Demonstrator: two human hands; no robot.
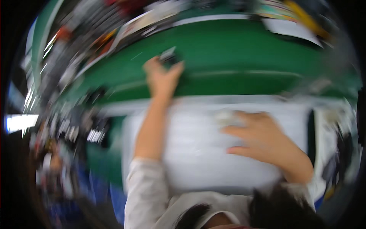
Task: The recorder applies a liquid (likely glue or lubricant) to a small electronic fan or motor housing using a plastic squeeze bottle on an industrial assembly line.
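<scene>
My left hand (164,76) reaches forward over the green work surface. Its thumb and fingers are closed round a small dark block with a light grey face (168,54); blur hides what kind of thing it is. Nearer to me, my right hand (261,137) hovers over a white tray or sheet (202,164), its fingers stretched and apart. By the right fingertips is a small whitish thing (225,117), too smeared to name; I cannot tell whether the fingers touch it.
Strong motion blur covers the view. A raised green ledge (244,38) with a pale far edge runs across the back. Papers (291,30) lie at the far right beside a yellow bar (307,19). Blurred dark and metallic items (99,131) stand at the left.
</scene>
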